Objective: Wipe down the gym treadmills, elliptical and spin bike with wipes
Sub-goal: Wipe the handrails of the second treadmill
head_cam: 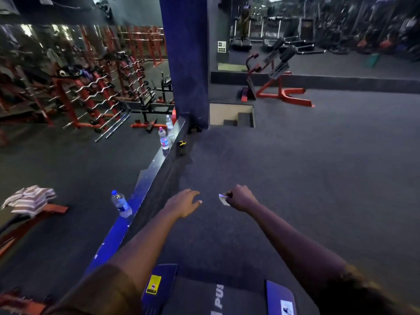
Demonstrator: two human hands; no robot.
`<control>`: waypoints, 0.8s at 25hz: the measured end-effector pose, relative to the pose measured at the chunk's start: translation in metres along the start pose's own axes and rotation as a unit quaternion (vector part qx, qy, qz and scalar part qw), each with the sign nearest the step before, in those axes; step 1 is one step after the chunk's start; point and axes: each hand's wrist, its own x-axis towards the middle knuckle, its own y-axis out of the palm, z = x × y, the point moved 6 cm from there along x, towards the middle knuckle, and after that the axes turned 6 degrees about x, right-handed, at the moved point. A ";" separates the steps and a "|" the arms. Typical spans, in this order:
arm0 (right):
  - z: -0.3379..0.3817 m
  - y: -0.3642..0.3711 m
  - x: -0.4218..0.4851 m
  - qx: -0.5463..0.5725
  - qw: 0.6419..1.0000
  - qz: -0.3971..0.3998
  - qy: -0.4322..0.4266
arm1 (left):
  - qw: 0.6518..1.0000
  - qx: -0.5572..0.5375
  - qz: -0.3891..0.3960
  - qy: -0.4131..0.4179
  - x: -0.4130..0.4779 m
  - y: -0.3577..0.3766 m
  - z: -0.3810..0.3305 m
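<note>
Both my arms reach forward over the dark gym floor. My right hand [241, 197] is closed on a small white wipe [223, 199] that sticks out toward the left of the fist. My left hand [185, 202] is open, palm down, fingers spread, holding nothing, a short gap to the left of the wipe. At the bottom edge lies the end of a treadmill deck [195, 296] with blue side rails, a yellow sticker and white lettering on the black belt. Two treadmills [256, 39] show far away in the wall mirror.
A blue ledge [127, 223] along a mirrored wall on the left carries three water bottles [121, 203]. A blue pillar [188, 62] stands ahead, with a stairwell opening [231, 115] beside it. A red bench machine [277, 80] sits beyond. A striped towel [29, 200] hangs at left.
</note>
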 end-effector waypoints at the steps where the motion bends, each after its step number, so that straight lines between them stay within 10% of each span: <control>1: -0.001 -0.005 0.020 0.000 1.000 0.002 -0.002 | 1.000 -0.005 0.002 -0.002 0.018 -0.005 0.002; 20: -0.080 0.096 0.505 -0.073 0.981 0.072 -0.162 | 0.984 -0.015 -0.041 -0.171 0.417 0.113 0.179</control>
